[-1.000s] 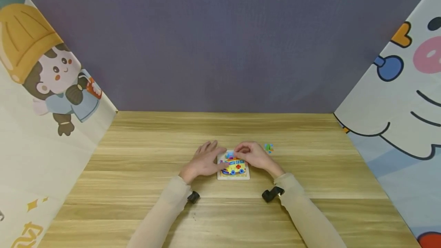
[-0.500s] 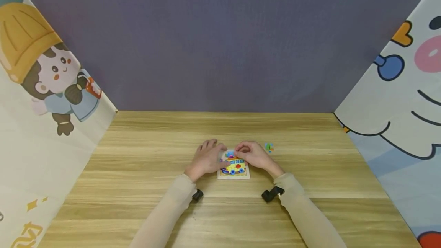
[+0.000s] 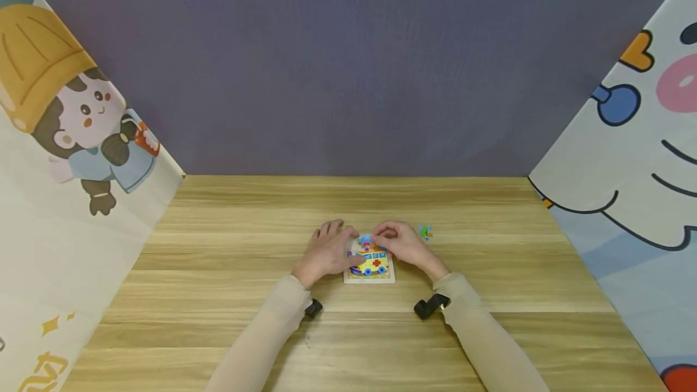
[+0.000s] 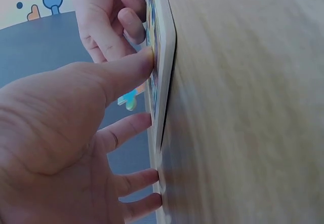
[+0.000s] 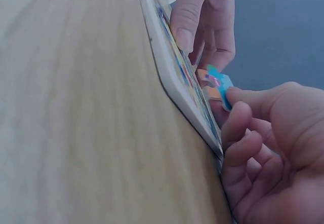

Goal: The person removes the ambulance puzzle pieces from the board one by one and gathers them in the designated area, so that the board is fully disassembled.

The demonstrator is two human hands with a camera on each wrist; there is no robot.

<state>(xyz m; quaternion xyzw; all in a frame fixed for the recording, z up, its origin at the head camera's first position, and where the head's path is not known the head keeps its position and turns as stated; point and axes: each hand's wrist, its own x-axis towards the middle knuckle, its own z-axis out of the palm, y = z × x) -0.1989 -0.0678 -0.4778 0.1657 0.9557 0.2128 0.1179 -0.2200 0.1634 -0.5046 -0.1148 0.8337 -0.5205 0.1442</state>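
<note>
A square jigsaw puzzle in a pale tray [image 3: 369,281] shows a yellow ambulance and lies on the table in the head view. My left hand [image 3: 325,254] rests at its left side; the thumb [image 4: 129,69] presses on the puzzle's face while the other fingers extend to the table. At the upper right edge, my right hand [image 3: 405,243] pinches a blue and orange puzzle piece [image 5: 220,88]. In the right wrist view this piece stands tilted above the puzzle's surface. Part of the picture is hidden under both hands.
Another puzzle piece [image 3: 425,232], green, blue and orange, lies on the wooden table [image 3: 245,222] beyond the right hand. A dark panel [image 3: 354,65] rises behind the table, and printed cartoon panels stand at both sides.
My left hand has moved slightly right, farther over the puzzle. My right hand and its pinched piece have shifted a little up and to the right.
</note>
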